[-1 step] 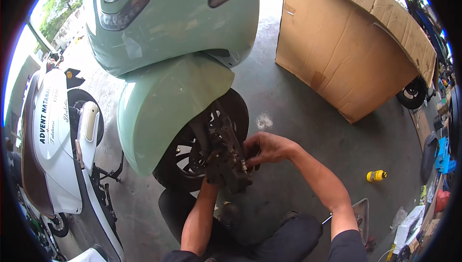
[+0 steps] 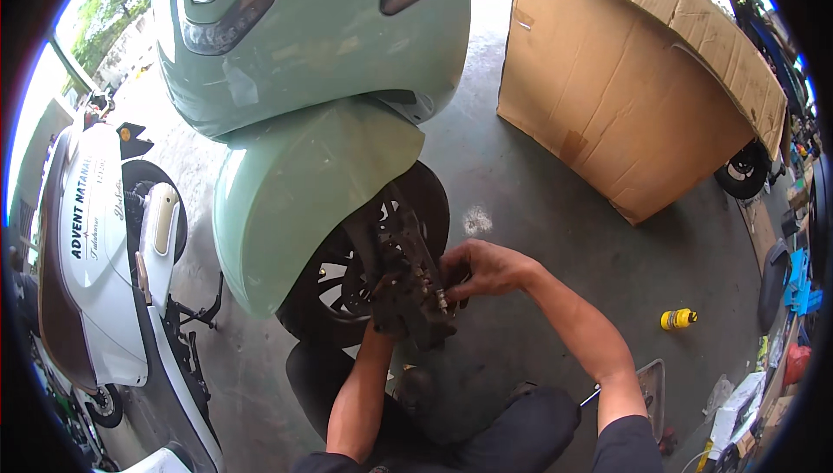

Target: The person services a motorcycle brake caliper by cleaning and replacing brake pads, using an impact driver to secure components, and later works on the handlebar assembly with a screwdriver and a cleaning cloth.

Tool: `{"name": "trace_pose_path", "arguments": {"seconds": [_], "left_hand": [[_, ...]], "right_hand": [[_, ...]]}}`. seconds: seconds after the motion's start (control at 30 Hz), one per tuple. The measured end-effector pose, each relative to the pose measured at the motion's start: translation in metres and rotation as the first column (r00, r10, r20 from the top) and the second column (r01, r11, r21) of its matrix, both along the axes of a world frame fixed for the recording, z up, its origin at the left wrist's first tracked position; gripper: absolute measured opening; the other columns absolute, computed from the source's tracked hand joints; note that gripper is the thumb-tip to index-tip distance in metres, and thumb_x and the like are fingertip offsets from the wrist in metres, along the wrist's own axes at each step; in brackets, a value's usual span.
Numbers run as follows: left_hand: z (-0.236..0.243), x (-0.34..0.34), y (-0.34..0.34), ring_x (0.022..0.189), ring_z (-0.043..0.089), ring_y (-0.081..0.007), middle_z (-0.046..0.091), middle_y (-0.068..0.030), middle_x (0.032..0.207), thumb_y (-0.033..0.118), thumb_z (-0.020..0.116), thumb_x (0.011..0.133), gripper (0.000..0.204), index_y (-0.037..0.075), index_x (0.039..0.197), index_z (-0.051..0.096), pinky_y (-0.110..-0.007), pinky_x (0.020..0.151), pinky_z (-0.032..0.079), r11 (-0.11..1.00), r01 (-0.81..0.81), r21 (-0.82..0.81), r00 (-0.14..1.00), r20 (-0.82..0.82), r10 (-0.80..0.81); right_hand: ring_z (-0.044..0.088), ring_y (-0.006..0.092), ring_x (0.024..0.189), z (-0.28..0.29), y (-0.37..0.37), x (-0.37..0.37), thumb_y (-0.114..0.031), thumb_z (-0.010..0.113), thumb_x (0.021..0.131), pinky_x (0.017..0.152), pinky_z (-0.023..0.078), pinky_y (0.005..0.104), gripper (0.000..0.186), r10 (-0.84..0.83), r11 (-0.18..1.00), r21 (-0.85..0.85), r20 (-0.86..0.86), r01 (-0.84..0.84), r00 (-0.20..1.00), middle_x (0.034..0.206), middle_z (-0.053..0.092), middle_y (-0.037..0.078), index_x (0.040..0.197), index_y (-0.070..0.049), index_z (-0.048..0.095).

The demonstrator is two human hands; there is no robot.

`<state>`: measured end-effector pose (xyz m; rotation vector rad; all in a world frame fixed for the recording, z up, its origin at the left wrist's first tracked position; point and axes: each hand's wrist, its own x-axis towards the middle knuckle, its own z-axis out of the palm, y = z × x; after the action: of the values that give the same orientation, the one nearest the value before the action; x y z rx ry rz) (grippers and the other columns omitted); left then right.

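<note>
apparently handling dark caliper-like part (image 2: 420,317) by wheel (image 2: 432,200); cannot tell grip of half-hidden left hand (image 2: 386,312) or curled right hand (image 2: 482,266); likely calls for steadying next.

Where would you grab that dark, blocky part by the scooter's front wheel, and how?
Probably by the dark part's chunky lower end, from below on the person's side: that end juts toward them, clear of the tyre. The left forearm reaches up there. I'd avoid pulling on the small shiny fitting by the right hand; it looks thin.
</note>
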<state>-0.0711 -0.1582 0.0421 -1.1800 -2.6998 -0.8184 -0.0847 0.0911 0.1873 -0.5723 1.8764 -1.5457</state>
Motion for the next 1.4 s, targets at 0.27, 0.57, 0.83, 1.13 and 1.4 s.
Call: {"name": "trace_pose_path", "arguments": {"seconds": [0.27,0.57,0.83,1.13,1.4], "left_hand": [[-0.002,-0.005,0.009,0.100,0.064,-0.0224,0.063,-0.0117,0.114,0.016,0.051,0.094,0.031,-0.003,0.117,0.059,-0.039,0.088,0.055,0.562,-0.398,0.725,0.524,0.683,-0.509],[-0.001,-0.003,0.010,0.099,0.065,-0.0257,0.063,-0.0136,0.114,0.023,0.047,0.096,0.036,-0.004,0.119,0.056,-0.041,0.089,0.055,0.375,-0.534,0.758,0.384,0.613,-0.690],[-0.001,0.002,0.011,0.109,0.061,-0.0316,0.059,-0.0164,0.123,0.031,0.037,0.099,0.046,-0.002,0.129,0.048,-0.047,0.095,0.051,0.310,-0.592,0.744,0.334,0.577,-0.746],[0.004,0.001,0.016,0.096,0.067,-0.0248,0.064,-0.0138,0.112,0.019,0.049,0.096,0.033,-0.001,0.122,0.054,-0.039,0.082,0.058,0.636,-0.459,0.620,0.604,0.743,-0.288],[-0.011,-0.004,0.012,0.099,0.064,-0.0217,0.063,-0.0107,0.113,0.020,0.048,0.096,0.032,0.001,0.120,0.056,-0.038,0.086,0.055,0.751,-0.333,0.570,0.699,0.684,-0.209]], "right_hand": [[0.059,0.0094,0.079,-0.039,-0.007,0.023,-0.004,0.069,0.078,0.074,0.050,0.0263,0.021,-0.251,0.928,-0.266,0.074,0.261,0.965,0.086,0.065,0.002,0.098,0.001,0.064],[0.056,0.0073,0.078,-0.059,-0.027,0.057,-0.008,0.064,0.083,0.071,0.048,0.0252,0.020,-0.554,0.757,-0.345,0.111,0.555,0.825,0.086,0.062,0.000,0.099,0.002,0.062],[0.055,0.0072,0.078,-0.051,-0.020,0.043,-0.006,0.061,0.083,0.070,0.047,0.0250,0.017,-0.456,0.842,-0.289,0.072,0.456,0.887,0.085,0.060,0.000,0.098,0.002,0.061],[0.060,0.0134,0.082,-0.061,-0.014,0.052,-0.003,0.070,0.084,0.072,0.050,0.0274,0.019,-0.361,0.715,-0.546,0.247,0.437,0.899,0.091,0.062,0.004,0.102,0.002,0.068],[0.059,0.0112,0.084,-0.052,-0.009,0.034,-0.007,0.076,0.080,0.077,0.050,0.0279,0.022,-0.333,0.872,-0.309,0.195,0.380,0.923,0.089,0.064,0.003,0.099,-0.001,0.068]]}}
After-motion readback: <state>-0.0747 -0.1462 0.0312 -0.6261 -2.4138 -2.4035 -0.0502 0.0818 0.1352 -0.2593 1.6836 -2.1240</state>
